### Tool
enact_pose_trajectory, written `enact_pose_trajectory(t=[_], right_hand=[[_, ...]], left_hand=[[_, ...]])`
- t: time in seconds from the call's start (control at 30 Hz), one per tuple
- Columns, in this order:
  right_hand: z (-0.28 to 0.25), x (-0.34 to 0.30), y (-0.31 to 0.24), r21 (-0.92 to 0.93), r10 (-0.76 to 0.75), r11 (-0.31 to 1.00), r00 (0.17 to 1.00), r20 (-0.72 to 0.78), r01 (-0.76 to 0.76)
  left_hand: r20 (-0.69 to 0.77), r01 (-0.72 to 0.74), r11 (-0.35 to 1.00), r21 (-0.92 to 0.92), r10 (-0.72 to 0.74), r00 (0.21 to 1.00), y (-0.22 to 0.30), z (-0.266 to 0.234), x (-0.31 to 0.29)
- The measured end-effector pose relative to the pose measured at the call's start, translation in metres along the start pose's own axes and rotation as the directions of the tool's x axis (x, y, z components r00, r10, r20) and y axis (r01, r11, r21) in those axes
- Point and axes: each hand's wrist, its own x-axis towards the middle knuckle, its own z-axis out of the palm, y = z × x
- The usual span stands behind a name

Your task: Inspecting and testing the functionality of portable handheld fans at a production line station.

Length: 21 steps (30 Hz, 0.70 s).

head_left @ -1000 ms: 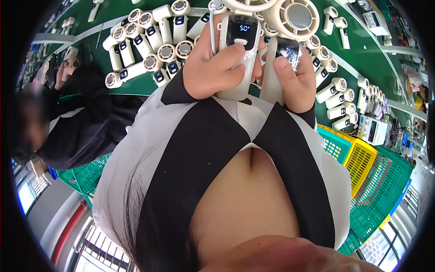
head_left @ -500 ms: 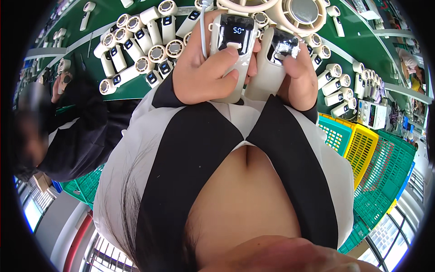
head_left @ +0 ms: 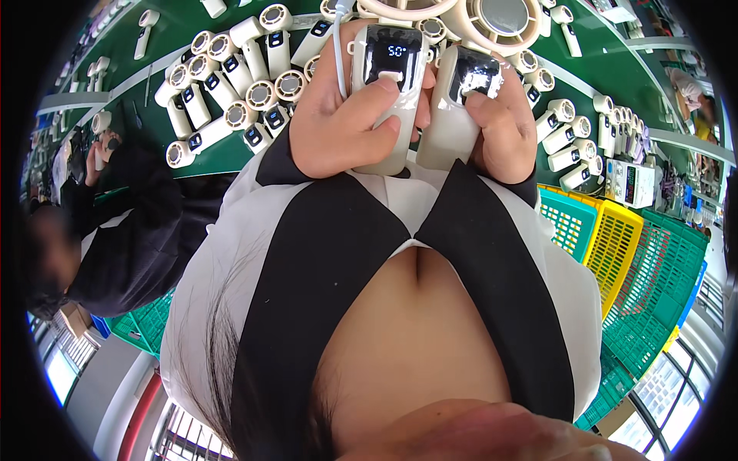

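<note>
My left hand (head_left: 327,134) is closed around a cream handheld fan (head_left: 407,104), its thumb on the light button below a glossy black display with lit blue digits. A thin pale cable (head_left: 338,58) runs down past that hand; where it ends is hidden. My right hand (head_left: 511,127) grips a second cream handheld fan (head_left: 446,127), tilted slightly. Its thumb lies at the lower edge of the dark panel, where glare hides any reading. Both fans are upright side by side, round heads away from me and partly cut off by the top edge.
Several similar fans (head_left: 261,94) lie in a cluster on the green worktable (head_left: 150,123) at left, and more fans (head_left: 565,146) at right. Green and yellow plastic crates (head_left: 615,246) stand at my right. A co-worker in dark clothing (head_left: 131,253) sits at left.
My right thumb has shifted slightly left onto the lower edge of the fan's panel. The left hand keeps its hold, and the view has moved a little.
</note>
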Motion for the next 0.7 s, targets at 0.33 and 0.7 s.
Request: enact_pose_trajectory(t=[0.33,0.7], right_hand=[[-0.013,-0.004,-0.004,-0.218,0.007,0.976,1.000,-0.030,-0.013],[-0.009,-0.004,-0.005,-0.244,-0.020,0.970,0.997,-0.071,0.002]], left_hand=[[-0.166,0.044,0.996,-0.079,-0.056,0.985,-0.002,0.007,-0.001],[-0.120,0.063,0.988,0.138,-0.047,0.992,-0.008,0.002,0.000]])
